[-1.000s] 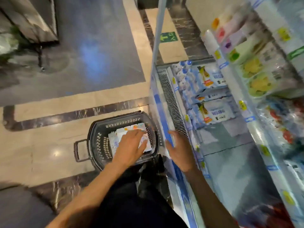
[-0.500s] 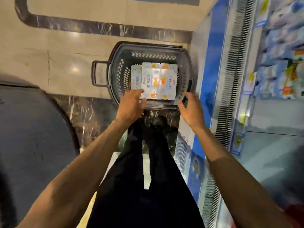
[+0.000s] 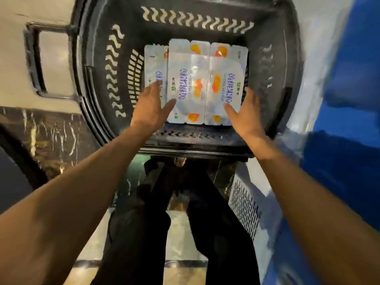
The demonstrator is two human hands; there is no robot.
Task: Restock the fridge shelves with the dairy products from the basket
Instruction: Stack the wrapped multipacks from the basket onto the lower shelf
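A dark plastic basket [image 3: 102,64] stands on the floor right below me. Inside lie white yogurt multipacks [image 3: 205,83] with blue writing and orange fruit pictures, foil lids up; another pack [image 3: 153,64] shows at their left. My left hand [image 3: 151,106] reaches into the basket with straight fingers at the left edge of the top pack, thumb on its lid. My right hand [image 3: 244,112] is spread at the pack's right edge, fingers straight. Neither hand is curled round the pack.
The basket's handle [image 3: 35,58] sticks out to the left over the marble floor. The blue base of the fridge [image 3: 349,99] and a vent grille [image 3: 243,204] run along the right. My dark trouser legs [image 3: 185,212] stand just behind the basket.
The view has swung from the fridge shelves down onto the basket and come much closer. My right hand has left the fridge edge and reached into the basket; both hands now flank the top pack.
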